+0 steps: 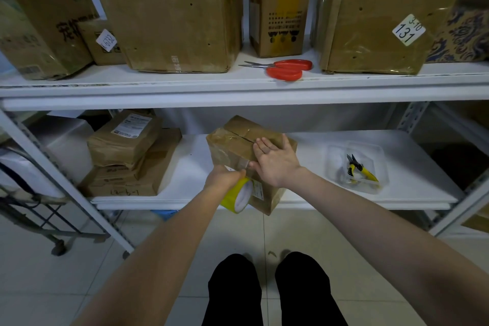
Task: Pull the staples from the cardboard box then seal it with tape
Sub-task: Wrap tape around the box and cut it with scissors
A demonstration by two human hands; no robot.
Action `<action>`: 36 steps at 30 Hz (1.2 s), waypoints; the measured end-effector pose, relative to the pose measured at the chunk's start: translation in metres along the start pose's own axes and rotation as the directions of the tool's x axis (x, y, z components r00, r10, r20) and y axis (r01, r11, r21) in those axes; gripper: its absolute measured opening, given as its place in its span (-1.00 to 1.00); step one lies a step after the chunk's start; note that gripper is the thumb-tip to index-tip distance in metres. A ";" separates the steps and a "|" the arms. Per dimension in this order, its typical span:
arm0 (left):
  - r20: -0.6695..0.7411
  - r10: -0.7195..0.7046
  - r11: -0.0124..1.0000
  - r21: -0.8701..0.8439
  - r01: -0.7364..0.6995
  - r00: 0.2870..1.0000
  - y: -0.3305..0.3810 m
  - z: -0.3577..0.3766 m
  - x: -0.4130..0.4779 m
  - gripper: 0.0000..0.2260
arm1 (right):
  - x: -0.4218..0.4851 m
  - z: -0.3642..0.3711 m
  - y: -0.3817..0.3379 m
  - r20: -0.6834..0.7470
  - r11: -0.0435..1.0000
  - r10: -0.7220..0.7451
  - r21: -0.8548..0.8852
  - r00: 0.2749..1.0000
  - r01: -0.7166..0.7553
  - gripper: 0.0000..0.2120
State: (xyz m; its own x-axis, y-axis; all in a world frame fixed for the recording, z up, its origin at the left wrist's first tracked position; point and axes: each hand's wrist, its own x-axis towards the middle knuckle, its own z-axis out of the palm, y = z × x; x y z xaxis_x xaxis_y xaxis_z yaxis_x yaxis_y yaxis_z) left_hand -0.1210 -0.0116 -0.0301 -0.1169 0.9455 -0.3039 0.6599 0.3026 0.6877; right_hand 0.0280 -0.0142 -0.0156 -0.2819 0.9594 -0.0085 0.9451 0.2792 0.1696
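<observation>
The cardboard box (232, 145) sat at the front of the lower shelf (312, 167), its near corner jutting past the shelf's edge. The right hand (275, 164) lay flat on the box top, fingers straight and together, reaching to the seam between the flaps. The left hand (225, 178) curled around a yellow roll of tape (238, 197), held against the box's near face at its 6 o'clock side, just beside the right thumb. At the box's 3 o'clock, well apart, a clear plastic tub (370, 188) held yellow-handled pliers (361, 170). At 9 o'clock stood a stack of brown parcels (127, 156). At 12 o'clock, on the upper shelf (158, 79), red-handled scissors (287, 69) lay between larger cartons.
</observation>
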 end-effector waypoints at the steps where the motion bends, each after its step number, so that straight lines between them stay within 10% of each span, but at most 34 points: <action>1: -0.003 -0.007 1.000 -0.002 0.007 1.000 -0.001 0.001 0.000 -0.47 | 0.001 0.000 0.000 0.005 1.000 0.003 -0.004 1.000 -0.003 -0.40; 21: 0.142 -0.050 0.968 -0.235 0.083 0.989 -0.001 0.026 -0.007 -0.51 | 0.001 -0.009 0.022 0.030 0.982 -0.110 0.155 0.993 0.104 -0.54; 36: 0.052 0.108 0.959 -0.270 -0.091 0.993 0.011 0.024 0.002 -0.74 | 0.003 -0.032 -0.001 -0.317 0.976 -0.002 0.207 0.948 0.071 -0.74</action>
State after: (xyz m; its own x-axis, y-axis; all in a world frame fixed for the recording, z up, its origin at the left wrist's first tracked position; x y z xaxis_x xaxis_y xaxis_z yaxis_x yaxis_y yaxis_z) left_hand -0.0965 -0.0095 -0.0390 -0.0059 0.9652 -0.2614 0.4430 0.2369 0.8646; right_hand 0.0214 -0.0133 0.0157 -0.3212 0.8969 0.3039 0.9364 0.3487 -0.0394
